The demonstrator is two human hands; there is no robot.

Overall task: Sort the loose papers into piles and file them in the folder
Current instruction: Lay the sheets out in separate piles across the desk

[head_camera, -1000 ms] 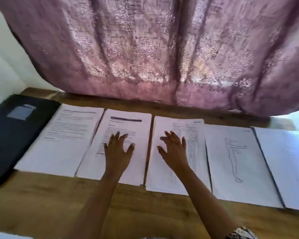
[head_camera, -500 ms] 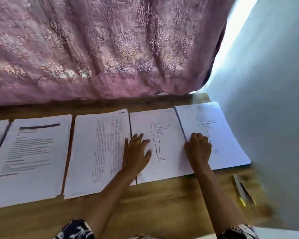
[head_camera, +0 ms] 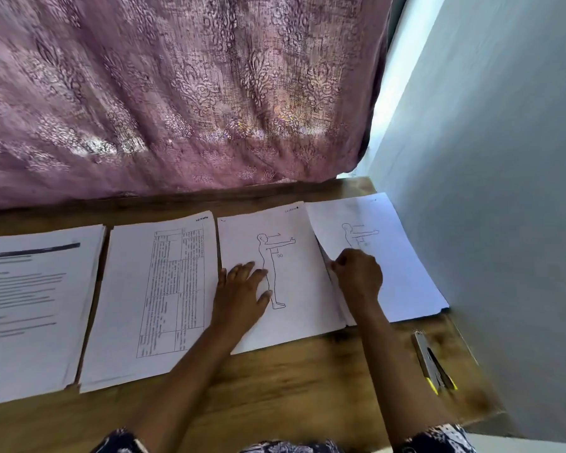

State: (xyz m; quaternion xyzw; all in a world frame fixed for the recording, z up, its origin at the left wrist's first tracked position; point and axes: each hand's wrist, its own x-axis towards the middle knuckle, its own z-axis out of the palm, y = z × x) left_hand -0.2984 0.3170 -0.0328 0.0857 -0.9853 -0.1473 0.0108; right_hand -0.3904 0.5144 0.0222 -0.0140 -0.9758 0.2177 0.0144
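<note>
Right grip [head_camera: 356, 276] went from resting on the far-right pile [head_camera: 409, 276] to pinching its left edge, with the top sheets lifted and curled. Left grip [head_camera: 242, 289] slid fully onto the figure pile [head_camera: 301, 256] next to it: flat, fingers spread, holding nothing. Table pile [head_camera: 157, 299] and text pile [head_camera: 36, 305] lie further left, all on the tabletop [head_camera: 291, 371]. Grey-and-yellow tool [head_camera: 430, 364] sits near the right corner, by the wall [head_camera: 504, 223].

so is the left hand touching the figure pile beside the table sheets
Touching. The head view shows the left hand lying flat, fingers spread, on the figure pile.
</note>
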